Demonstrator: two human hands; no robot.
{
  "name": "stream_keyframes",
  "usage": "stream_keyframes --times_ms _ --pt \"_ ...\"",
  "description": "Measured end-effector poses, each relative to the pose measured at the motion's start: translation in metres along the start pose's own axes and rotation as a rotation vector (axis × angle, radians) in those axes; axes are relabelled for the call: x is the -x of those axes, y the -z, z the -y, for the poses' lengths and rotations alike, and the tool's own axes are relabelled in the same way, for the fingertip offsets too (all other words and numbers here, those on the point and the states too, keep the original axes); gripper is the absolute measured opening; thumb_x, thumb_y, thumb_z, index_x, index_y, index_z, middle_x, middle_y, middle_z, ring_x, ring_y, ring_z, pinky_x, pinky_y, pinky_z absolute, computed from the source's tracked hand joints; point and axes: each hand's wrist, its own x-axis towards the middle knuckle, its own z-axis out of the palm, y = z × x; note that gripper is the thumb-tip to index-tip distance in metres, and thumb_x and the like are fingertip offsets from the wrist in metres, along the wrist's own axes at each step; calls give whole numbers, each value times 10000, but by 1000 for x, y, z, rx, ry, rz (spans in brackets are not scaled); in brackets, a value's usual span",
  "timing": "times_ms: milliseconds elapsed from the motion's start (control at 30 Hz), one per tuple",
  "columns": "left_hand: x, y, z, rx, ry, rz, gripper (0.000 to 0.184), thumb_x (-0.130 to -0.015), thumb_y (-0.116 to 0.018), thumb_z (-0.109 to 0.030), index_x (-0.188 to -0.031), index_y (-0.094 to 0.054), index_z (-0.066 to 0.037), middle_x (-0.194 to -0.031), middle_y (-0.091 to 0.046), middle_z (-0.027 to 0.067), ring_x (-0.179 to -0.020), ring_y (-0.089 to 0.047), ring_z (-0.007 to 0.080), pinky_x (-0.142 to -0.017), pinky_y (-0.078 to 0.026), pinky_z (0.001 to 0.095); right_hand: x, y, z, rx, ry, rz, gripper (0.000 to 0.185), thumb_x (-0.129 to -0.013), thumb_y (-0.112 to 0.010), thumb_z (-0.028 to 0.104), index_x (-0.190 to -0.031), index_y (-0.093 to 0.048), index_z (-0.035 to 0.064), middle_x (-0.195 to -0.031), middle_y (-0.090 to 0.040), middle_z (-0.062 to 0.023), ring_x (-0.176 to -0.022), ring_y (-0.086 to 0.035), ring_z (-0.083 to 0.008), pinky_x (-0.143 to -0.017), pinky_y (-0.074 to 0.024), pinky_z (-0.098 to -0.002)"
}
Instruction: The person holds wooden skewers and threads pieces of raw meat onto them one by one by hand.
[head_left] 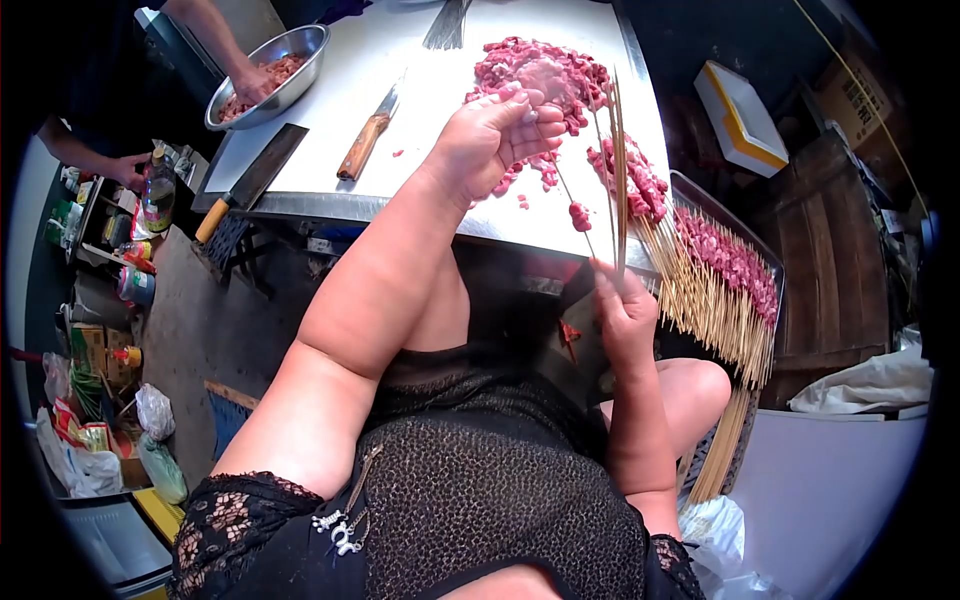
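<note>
In the head view, the raw meat lies mostly in a pile at the far part of the white tabletop, cut small, deep pink to red with paler streaks and a moist sheen. A smaller heap sits nearer the right edge.

The right hand grips a bundle of thin bamboo skewers, and one slimmer stick slants apart from them, bearing a single lump of meat — dark pink and rounded — just beyond the table's near edge. The left hand is by the pile, palm turned upward and fingers loosely curled; whether they pinch a morsel, I cannot tell. Filled skewers lie close together in a metal tray, meat ends inside, bare ends jutting toward the person.

A brown carton at upper right carries dark printed characters, too blurred to read. The bottle near a co-worker's hand has a label — also illegible.
</note>
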Motion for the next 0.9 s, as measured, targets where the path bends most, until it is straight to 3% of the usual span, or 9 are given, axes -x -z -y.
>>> stream_keyframes --times_ms 133,433,500,567,700,900 --pt "-1 3 2 5 28 -7 222 -951 -416 -134 -1040 -519 41 -971 -622 204 -901 -636 292 -848 -528 432 -6 -3 -15 106 206 -51 166 -896 -548 63 -1022 -637 1 -631 -510 62 -486 -376 8 -430 -280 -159" --pt "-5 7 10 100 80 119 232 -950 -432 -178 -1010 -558 7 -924 -639 168 -901 -636 306 -821 -526 448 -1 -11 -3 -321 -163 126 194 -896 -542 68 -1064 -604 -8 -620 -453 67 -493 -347 -8 -433 -256 -160" --pt "-1 3 12 -68 135 196 246 -942 -459 -205 -1000 -575 4 -944 -643 166 -905 -639 290 -800 -530 410 -1 -11 1 -341 -158 105 198 -897 -540 71 -1067 -600 -10 -609 -445 68 -481 -341 -9 -423 -252 -161" --pt "8 -7 15 -181 332 297 306 -933 -481 -222 -1102 -550 24 -1052 -620 187 -963 -625 262 -814 -518 370 -7 -10 4 -314 -151 42 207 -900 -535 78 -1072 -588 -23 -570 -416 72 -439 -318 -11 -390 -238 -165" --pt "0 -9 8 -4 105 197 416 -940 -453 -310 -1173 -476 33 -1116 -582 203 -1026 -592 281 -885 -497 399 -6 -4 1 -325 -106 45 200 -904 -527 70 -1069 -589 -26 -556 -408 73 -420 -308 -12 -377 -230 -168" --pt "-1 0 0 -19 10 53 308 -936 -475 -217 -1117 -496 32 -1039 -612 197 -950 -625 275 -851 -529 380 -2 -2 -4 -268 -102 67 186 -904 -524 51 -1060 -598 -20 -562 -430 66 -416 -313 -10 -374 -235 -168"
